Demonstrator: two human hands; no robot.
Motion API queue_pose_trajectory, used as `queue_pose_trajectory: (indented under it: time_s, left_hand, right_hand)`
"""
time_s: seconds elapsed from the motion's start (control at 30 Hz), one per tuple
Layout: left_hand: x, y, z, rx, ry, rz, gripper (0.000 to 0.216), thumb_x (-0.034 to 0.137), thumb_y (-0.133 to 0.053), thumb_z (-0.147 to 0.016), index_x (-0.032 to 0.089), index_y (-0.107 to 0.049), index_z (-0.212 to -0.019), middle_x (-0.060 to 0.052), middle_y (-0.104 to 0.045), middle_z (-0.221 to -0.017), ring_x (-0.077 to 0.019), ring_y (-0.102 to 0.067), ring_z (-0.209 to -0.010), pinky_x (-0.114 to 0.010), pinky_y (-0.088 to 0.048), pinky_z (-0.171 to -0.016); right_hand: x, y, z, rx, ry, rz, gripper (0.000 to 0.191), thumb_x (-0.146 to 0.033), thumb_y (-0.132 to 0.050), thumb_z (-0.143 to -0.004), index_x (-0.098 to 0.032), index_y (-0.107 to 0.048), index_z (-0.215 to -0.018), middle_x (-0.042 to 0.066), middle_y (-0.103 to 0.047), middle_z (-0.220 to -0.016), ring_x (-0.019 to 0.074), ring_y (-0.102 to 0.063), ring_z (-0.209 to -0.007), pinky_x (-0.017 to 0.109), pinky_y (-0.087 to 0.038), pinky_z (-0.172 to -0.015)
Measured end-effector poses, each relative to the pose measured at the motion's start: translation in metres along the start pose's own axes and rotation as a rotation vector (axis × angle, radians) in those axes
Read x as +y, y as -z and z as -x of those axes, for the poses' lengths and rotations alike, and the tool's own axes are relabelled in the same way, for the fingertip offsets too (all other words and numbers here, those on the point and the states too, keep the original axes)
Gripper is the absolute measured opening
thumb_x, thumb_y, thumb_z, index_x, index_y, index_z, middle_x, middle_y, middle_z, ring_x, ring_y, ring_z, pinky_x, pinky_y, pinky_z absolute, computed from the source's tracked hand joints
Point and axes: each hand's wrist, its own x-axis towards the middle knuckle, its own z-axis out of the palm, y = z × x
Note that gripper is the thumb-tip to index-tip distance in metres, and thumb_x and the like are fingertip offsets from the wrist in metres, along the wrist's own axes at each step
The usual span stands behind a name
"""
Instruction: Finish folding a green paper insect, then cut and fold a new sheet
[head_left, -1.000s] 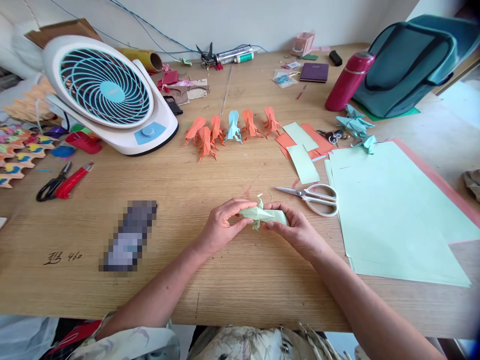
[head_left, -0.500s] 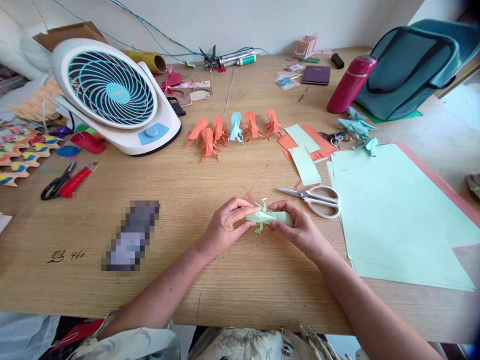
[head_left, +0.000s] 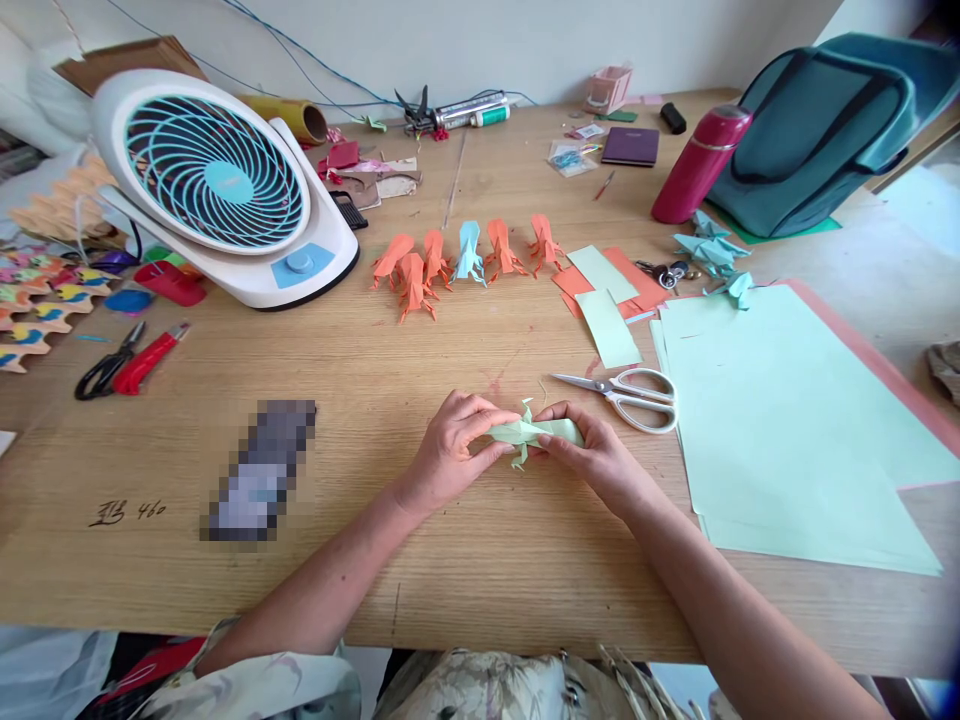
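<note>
Paper figure [head_left: 517,431]: pale green, stretched between both hands over the table [head_left: 517,570] (spindly legs poking out!)
Left hand [head_left: 452,441]: pinching its left end.
Right hand [head_left: 596,455]: clamped on the other end, thumb on top.
Scissors [head_left: 636,412]: lying just beyond the right hand.

Creased matt paper is seen in the green figure [head_left: 513,432]. Matt paper is also noted in the orange figures [head_left: 412,283]; smooth, flat paper is seen in the sheets [head_left: 795,430]. Table [head_left: 495,560] is surfaced in wood grain, low sheen. Scissors [head_left: 609,386] are bladed in bare metal, handles [head_left: 646,399] apparently moulded in plastic. Fan [head_left: 229,182] is cased in smooth plastic. Flask [head_left: 699,168] is finished glossy. Bag [head_left: 814,140] is apparently made of matt cloth.
</note>
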Motion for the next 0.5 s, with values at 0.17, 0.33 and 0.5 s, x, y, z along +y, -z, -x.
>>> queue_pose_trajectory:
  time_s: [0.17, 0.33, 0.5]
  left_hand:
    - [0.0009, 0.0001, -0.0004, 0.005, 0.013, -0.025, 0.028, 0.023, -0.073, -0.084, 0.024, -0.069, -0.112, -0.005, -0.068, -0.099, -0.0212, -0.057, -0.095, -0.037, -0.048, -0.087]
    - [0.0018, -0.0005, 0.0007, -0.012, 0.03, -0.007, 0.026, 0.024, -0.073, -0.085, 0.022, -0.067, -0.11, -0.005, -0.069, -0.102, -0.0217, -0.057, -0.098, -0.038, -0.047, -0.088]
    - [0.0026, 0.0011, 0.0013, -0.025, 0.047, 0.027, 0.024, 0.025, -0.076, -0.082, 0.023, -0.064, -0.103, -0.004, -0.073, -0.109, -0.0255, -0.058, -0.114, -0.044, -0.044, -0.099]
  right_hand:
    - [0.0011, 0.003, -0.0001, 0.017, 0.073, 0.108, 0.038, -0.048, -0.072, -0.082, -0.023, -0.059, -0.107, 0.004, -0.07, -0.097, 0.0207, -0.065, -0.085, 0.033, -0.049, -0.078]
    - [-0.0044, 0.0062, 0.0016, 0.02, 0.065, 0.094, 0.034, -0.046, -0.072, -0.083, -0.023, -0.062, -0.105, 0.004, -0.069, -0.097, 0.0208, -0.063, -0.083, 0.033, -0.048, -0.076]
    - [-0.0031, 0.0043, 0.0013, -0.031, 0.08, 0.032, 0.031, -0.048, -0.068, -0.086, -0.022, -0.063, -0.103, 0.004, -0.069, -0.094, 0.0214, -0.064, -0.087, 0.034, -0.049, -0.081]
